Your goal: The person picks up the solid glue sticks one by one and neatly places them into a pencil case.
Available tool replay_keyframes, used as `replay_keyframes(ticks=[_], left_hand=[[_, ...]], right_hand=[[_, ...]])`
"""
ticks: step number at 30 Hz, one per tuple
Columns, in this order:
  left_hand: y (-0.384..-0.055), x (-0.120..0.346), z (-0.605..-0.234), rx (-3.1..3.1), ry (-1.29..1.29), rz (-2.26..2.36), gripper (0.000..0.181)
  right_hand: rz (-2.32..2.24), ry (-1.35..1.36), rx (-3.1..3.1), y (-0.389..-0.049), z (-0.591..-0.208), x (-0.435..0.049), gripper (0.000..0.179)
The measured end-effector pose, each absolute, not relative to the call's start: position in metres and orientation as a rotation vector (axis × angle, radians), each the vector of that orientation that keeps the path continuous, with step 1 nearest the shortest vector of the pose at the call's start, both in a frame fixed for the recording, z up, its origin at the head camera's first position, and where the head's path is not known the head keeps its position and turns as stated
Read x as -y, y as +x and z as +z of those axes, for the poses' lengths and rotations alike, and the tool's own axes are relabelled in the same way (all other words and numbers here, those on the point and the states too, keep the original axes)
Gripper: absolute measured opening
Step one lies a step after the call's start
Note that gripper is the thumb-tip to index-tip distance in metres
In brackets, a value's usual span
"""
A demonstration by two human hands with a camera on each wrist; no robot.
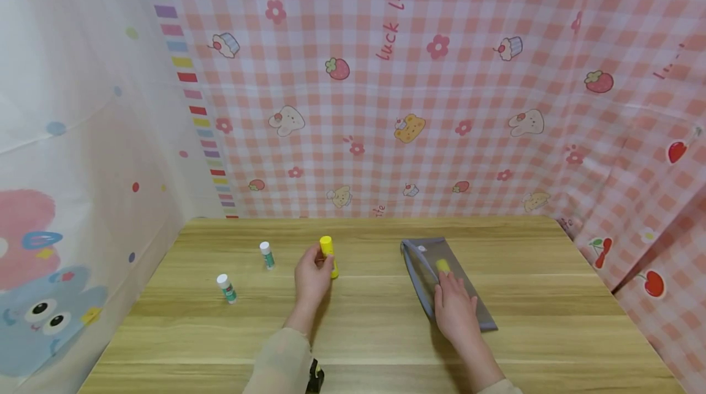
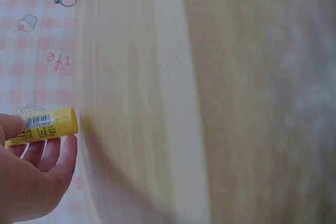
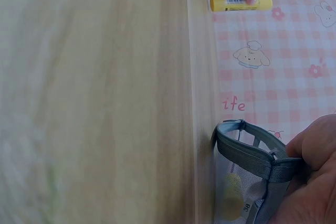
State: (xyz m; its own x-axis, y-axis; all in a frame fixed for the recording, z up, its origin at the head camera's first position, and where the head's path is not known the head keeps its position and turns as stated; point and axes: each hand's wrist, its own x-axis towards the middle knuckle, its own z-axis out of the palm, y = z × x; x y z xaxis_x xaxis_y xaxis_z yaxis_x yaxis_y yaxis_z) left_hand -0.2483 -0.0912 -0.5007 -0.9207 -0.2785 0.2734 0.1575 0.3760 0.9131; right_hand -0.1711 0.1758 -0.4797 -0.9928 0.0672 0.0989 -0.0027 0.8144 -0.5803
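My left hand [image 1: 313,277] pinches a yellow glue stick [image 1: 327,243] between thumb and fingers, holding it upright near the middle of the table. Its printed barcode label [image 2: 39,121] shows in the left wrist view. To the right lies a grey mesh zipper pouch [image 1: 478,305], its mouth gaping on the left side. My right hand [image 1: 456,310] grips the pouch by its bound edge [image 3: 286,169], with the thumb at the rim. Through the mesh shows another yellow glue stick [image 3: 231,198]; part of it is hidden by the hand in the head view.
Two small glue sticks with white caps and green labels stand on the left of the table, one farther back [image 1: 267,256] and a nearer glue stick [image 1: 227,289]. A black object [image 1: 315,377] shows beside the left sleeve. A checked curtain [image 1: 375,106] hangs behind the wooden table [image 1: 375,345].
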Motion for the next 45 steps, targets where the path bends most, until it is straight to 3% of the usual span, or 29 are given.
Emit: replay_keyframes(ticks=[45], left_hand=[[-0.219, 0.010, -0.494, 2.199, 0.132, -2.296, 0.032]], right_hand=[[0.939, -0.089, 2.869, -0.172, -0.480, -0.177, 0.043]])
